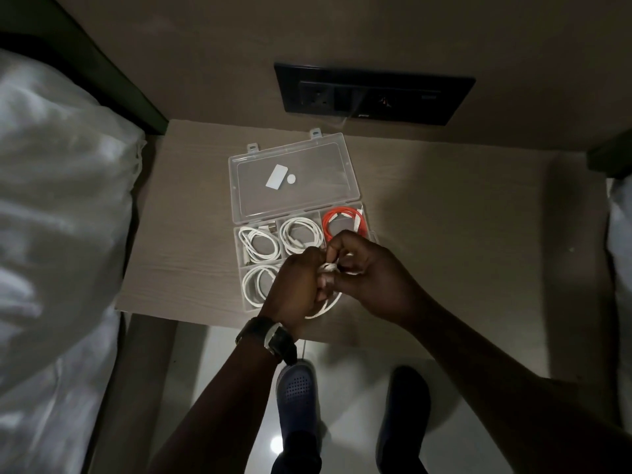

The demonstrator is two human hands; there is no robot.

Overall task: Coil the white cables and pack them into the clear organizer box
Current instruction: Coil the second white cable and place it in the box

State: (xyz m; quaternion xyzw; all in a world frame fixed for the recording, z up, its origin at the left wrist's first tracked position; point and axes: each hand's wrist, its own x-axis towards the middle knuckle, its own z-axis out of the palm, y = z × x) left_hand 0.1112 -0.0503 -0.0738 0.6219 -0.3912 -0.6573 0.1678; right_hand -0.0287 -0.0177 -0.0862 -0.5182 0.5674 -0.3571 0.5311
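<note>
The clear organizer box [239,268] lies open on the small table, its lid [294,176] folded back towards the wall. Coiled white cables fill three compartments: far left [258,242], far middle [301,234] and near left [254,282]. An orange cable [342,220] sits in the far right compartment. Above the box's near right part, my left hand [297,285] and my right hand [366,275] both grip one white cable [330,268]. Its loop [325,311] hangs below my fingers and a strand drops past the table edge.
The light wooden table [461,254] stands between two beds with white bedding [58,217]. A black socket panel [372,92] is on the wall behind the box. My feet in dark shoes [297,388] stand on the glossy floor below the table's front edge.
</note>
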